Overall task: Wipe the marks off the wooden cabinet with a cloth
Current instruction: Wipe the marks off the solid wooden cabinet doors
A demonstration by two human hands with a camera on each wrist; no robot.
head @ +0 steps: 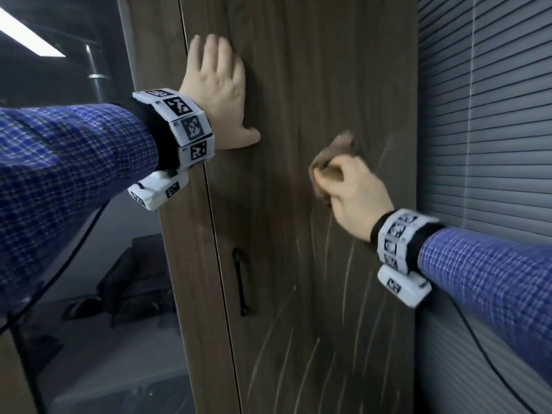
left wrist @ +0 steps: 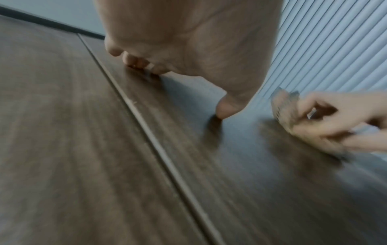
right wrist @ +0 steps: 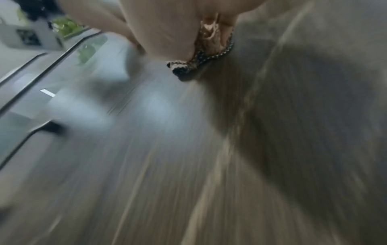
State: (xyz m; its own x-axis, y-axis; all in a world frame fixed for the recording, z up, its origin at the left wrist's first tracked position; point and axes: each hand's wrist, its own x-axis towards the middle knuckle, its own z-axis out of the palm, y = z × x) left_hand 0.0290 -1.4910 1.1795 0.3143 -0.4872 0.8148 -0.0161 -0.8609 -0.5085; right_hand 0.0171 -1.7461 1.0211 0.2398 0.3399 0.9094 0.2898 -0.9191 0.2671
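1. Dark wood grain covers the cabinet door (head: 298, 85), and its upper stretch, above and beside the cloth, looks free of streaks, though blur makes that hard to confirm.
2. Pale chalky marks (head: 349, 264) run in long slanted strokes over the lower half of the door, from just below the right hand down to the bottom edge; a fainter one lies just right of the cloth.
3. The right hand (head: 352, 192) has its fingers curled round a bunched brownish cloth (head: 334, 153), pressing it against the door about halfway up, right of the black handle (head: 240, 282) and higher than it.
4. The left hand (head: 218, 94) lies flat, fingers straight, on the upper door near the seam, holding nothing and seemingly bracing the door.
5. Judging by how things lie, the job is partly done at most: the bulk of the visible streaks sit below the cloth and are yet to be wiped.
6. Window blinds (head: 484, 115) hang right of the cabinet.
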